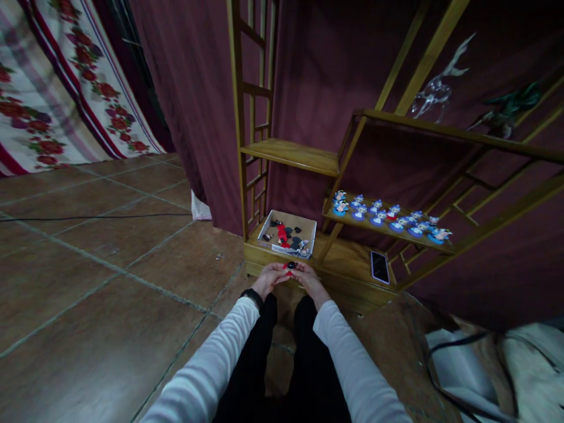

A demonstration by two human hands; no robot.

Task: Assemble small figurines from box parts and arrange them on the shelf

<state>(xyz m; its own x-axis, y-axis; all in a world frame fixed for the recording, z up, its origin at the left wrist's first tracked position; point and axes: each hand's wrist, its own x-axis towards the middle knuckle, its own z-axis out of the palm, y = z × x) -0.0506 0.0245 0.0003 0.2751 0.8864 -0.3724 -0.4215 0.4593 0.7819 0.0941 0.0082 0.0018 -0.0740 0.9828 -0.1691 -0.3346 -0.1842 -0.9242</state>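
Note:
Between both hands, in front of the wooden shelf, is a small red and black figurine (291, 266). My left hand (267, 279) closes its fingers on one side of it, and my right hand (309, 278) pinches the other side. Just beyond the hands, a shallow cardboard box (311, 226) rests on the lowest shelf. Inside lie several small figurine pieces in red, black, grey and white. The fingers partly cover the held figurine, so its finer details are hidden.
Several blue and white figurines (379, 217) stand in rows on a middle shelf (440, 242). A phone (379, 267) lies on the lower shelf. Glass (436, 94) and green (513, 106) ornaments stand higher up. Bags (467, 364) sit at the lower right; a black cable (97, 217) crosses the floor.

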